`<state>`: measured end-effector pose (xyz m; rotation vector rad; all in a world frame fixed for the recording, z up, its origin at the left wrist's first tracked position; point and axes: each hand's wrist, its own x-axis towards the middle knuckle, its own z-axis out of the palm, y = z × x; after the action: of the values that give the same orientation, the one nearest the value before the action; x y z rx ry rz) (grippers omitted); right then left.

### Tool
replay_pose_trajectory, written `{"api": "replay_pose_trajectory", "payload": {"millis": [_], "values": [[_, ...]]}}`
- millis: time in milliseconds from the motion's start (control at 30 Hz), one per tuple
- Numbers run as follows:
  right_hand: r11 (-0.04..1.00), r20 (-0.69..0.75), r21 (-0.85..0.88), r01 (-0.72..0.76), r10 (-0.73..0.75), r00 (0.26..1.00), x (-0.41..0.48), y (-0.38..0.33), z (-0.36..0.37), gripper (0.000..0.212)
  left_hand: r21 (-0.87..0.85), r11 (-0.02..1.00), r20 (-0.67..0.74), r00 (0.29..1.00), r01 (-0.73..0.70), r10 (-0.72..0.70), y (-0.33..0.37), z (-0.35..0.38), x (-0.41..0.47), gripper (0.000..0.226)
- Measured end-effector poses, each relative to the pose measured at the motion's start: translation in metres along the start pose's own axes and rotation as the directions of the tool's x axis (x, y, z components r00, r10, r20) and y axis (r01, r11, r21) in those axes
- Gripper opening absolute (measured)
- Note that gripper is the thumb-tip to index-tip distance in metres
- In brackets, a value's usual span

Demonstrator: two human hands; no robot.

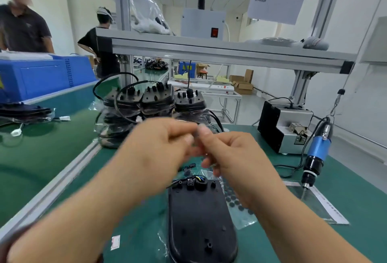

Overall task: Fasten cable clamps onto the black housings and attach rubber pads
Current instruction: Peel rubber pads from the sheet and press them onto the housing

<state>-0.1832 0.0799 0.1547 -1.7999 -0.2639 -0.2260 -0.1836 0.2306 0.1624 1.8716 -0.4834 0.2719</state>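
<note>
A black housing (201,218) lies flat on the green mat close to me, with wires and a round fitting at its far end. Above it my left hand (155,147) and my right hand (232,153) meet, fingertips together, pinching a small blurred part between them; what it is cannot be told. A clear sheet of round black rubber pads (236,204) lies to the right of the housing. Small black clamps (189,168) lie loose on the mat beyond the housing.
Stacks of black housings with cables (150,105) stand at the back of the mat. A blue electric screwdriver (316,155) hangs at the right, by a grey screw feeder (287,128). A conveyor with blue crates (46,74) runs left. Two people stand beyond.
</note>
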Motion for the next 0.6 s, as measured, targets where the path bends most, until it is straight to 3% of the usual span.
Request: {"api": "replay_pose_trajectory", "payload": {"millis": [67,133,200,267,300,367,400,500,533,600], "values": [[0.999,-0.027,-0.018,0.043,-0.043,0.999,-0.007,0.001,0.005,0.059,0.093,0.993,0.039,0.997,-0.075,0.072,0.002,0.016,-0.021,0.025],[0.998,-0.04,0.056,-0.005,0.007,0.999,-0.017,0.005,0.005,0.051,0.079,0.994,0.055,0.996,-0.069,0.065,0.002,0.017,-0.034,0.038],[0.985,-0.025,0.152,-0.083,0.087,0.996,-0.024,0.012,0.004,0.041,0.027,0.999,0.156,0.987,-0.031,0.027,0.002,0.011,-0.041,0.049],[0.968,-0.011,0.214,-0.129,0.135,0.991,-0.03,0.019,0.003,0.038,0.113,0.992,0.184,0.982,-0.056,0.034,0.002,-0.001,-0.039,0.039],[0.963,0.005,0.231,-0.139,0.142,0.99,-0.033,0.021,0.001,0.036,0.231,0.966,0.122,0.988,-0.118,0.091,0.003,-0.009,-0.034,0.032],[0.964,0.06,0.223,-0.148,0.138,0.989,-0.041,0.023,-0.004,0.034,0.531,0.808,0.094,0.966,-0.254,0.242,0.008,-0.027,-0.014,0.041],[0.97,0.093,0.197,-0.146,0.129,0.987,-0.045,0.023,-0.008,0.034,0.637,0.693,0.184,0.939,-0.339,0.29,0.01,-0.031,-0.002,0.056],[0.995,0.211,0.06,-0.082,0.067,0.975,-0.056,0.021,-0.018,0.037,0.732,0.455,0.498,0.854,-0.507,0.151,0.008,-0.019,0.032,0.087],[0.998,0.243,0.015,-0.053,0.048,0.969,-0.06,0.02,-0.022,0.036,0.739,0.395,0.55,0.828,-0.545,0.114,0.005,-0.011,0.041,0.084],[1.0,0.258,-0.012,-0.026,0.028,0.966,-0.064,0.019,-0.029,0.035,0.726,0.365,0.579,0.804,-0.583,0.134,0.003,-0.003,0.055,0.053]]}}
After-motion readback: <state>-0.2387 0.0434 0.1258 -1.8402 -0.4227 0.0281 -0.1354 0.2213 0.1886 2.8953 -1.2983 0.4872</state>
